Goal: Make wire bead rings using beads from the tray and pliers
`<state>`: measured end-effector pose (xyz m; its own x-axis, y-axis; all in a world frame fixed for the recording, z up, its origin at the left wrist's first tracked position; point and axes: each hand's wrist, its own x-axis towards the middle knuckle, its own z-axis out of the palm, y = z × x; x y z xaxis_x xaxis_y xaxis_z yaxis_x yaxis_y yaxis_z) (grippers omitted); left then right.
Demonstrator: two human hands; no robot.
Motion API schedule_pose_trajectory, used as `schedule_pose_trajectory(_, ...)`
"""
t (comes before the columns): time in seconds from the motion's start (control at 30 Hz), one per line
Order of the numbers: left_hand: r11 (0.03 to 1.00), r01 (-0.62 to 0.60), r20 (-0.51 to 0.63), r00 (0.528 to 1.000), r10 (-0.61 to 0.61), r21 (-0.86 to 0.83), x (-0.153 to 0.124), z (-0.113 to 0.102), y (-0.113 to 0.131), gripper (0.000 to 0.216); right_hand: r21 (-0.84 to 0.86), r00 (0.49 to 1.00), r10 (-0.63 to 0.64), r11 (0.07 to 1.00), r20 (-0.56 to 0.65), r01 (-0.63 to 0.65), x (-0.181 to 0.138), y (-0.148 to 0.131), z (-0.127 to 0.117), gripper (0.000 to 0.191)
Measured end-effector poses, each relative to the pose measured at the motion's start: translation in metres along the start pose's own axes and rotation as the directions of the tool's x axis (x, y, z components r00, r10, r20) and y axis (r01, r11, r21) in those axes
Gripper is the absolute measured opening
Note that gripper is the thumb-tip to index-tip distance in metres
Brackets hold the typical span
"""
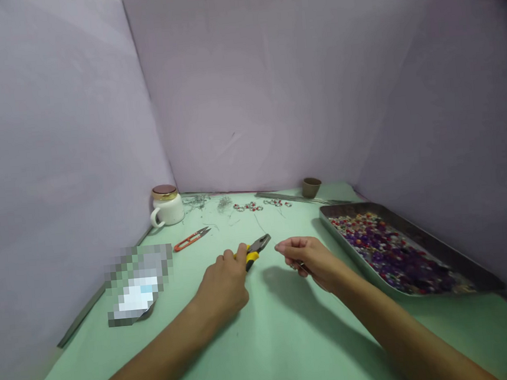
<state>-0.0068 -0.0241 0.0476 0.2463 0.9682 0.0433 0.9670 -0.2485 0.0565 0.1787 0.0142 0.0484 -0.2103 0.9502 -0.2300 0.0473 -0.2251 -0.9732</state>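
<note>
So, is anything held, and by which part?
The left hand holds the pliers by their handles. The right hand is pinched; what it may hold is too small to tell.

My left fingers (241, 253) hide most of the grips of the combination pliers (257, 250). The tiny piece (302, 265) in my right fingers (301, 244) is too small to identify. Pixel blocks blur the flat object (139, 291); the lower edge cuts off both my forearms (169, 339).
</note>
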Motion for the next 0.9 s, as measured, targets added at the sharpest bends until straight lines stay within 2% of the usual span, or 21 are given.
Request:
schedule_pose_trajectory(0.07, 1.0, 0.005, 0.006, 1.0, -0.005, -0.029, -0.001, -0.001, 0.0, 0.066, 0.011, 1.0, 0.004, 1.0, 0.013, -0.004, 0.0, 0.001, -0.001, 0.025)
schedule_pose_trajectory(0.13, 0.992, -0.002, 0.04, 0.999, 0.007, -0.127, -0.002, -0.003, -0.002, 0.064, 0.013, 0.999, -0.013, 1.0, 0.034, 0.012, 0.001, 0.003, -0.004, 0.027)
schedule_pose_trajectory(0.2, 0.953, -0.003, 0.095, 0.995, 0.033, -0.304, -0.002, -0.007, -0.005, 0.055, 0.022, 0.998, -0.018, 1.0, 0.065, 0.017, 0.003, 0.006, -0.008, 0.029)
schedule_pose_trajectory(0.27, 0.849, 0.025, 0.158, 0.985, 0.069, -0.528, -0.002, -0.011, -0.01, 0.044, 0.029, 0.997, -0.013, 1.0, 0.082, 0.011, 0.006, 0.009, -0.011, 0.03)
schedule_pose_trajectory(0.33, 0.655, 0.117, 0.269, 0.954, 0.136, -0.747, 0.0, -0.014, -0.014, 0.039, 0.039, 0.995, -0.013, 0.999, 0.097, 0.009, 0.008, 0.011, -0.014, 0.03)
schedule_pose_trajectory(0.4, 0.382, 0.247, 0.366, 0.886, 0.283, -0.891, 0.001, -0.018, -0.017, 0.045, 0.058, 0.992, -0.035, 0.998, 0.12, 0.028, 0.008, 0.012, -0.016, 0.029)
schedule_pose_trajectory(0.47, 0.119, 0.366, 0.379, 0.807, 0.453, -0.923, 0.001, -0.022, -0.019, 0.056, 0.089, 0.985, -0.077, 0.994, 0.152, 0.064, 0.007, 0.011, -0.016, 0.028)
schedule_pose_trajectory(0.5, 0.022, 0.414, 0.364, 0.773, 0.52, -0.91, 0.001, -0.024, -0.02, 0.059, 0.104, 0.981, -0.097, 0.991, 0.169, 0.08, 0.006, 0.01, -0.016, 0.027)
schedule_pose_trajectory(0.57, -0.089, 0.509, 0.357, 0.709, 0.608, -0.856, -0.002, -0.029, -0.02, 0.063, 0.125, 0.971, -0.131, 0.986, 0.198, 0.107, 0.003, 0.008, -0.015, 0.029)
schedule_pose_trajectory(0.63, -0.138, 0.574, 0.36, 0.664, 0.656, -0.807, -0.005, -0.032, -0.02, 0.064, 0.134, 0.965, -0.147, 0.984, 0.218, 0.12, 0.001, 0.007, -0.013, 0.03)
schedule_pose_trajectory(0.73, -0.164, 0.58, 0.34, 0.658, 0.672, -0.798, -0.006, -0.032, -0.02, 0.063, 0.129, 0.963, -0.145, 0.985, 0.225, 0.118, 0.001, 0.006, -0.013, 0.029)
schedule_pose_trajectory(0.83, -0.118, 0.499, 0.332, 0.717, 0.613, -0.858, -0.002, -0.026, -0.02, 0.062, 0.09, 0.973, -0.124, 0.99, 0.196, 0.108, 0.003, 0.007, -0.015, 0.03)
schedule_pose_trajectory(0.9, -0.029, 0.411, 0.335, 0.781, 0.527, -0.911, 0.001, -0.022, -0.02, 0.058, 0.059, 0.983, -0.095, 0.995, 0.157, 0.087, 0.004, 0.006, -0.017, 0.031)
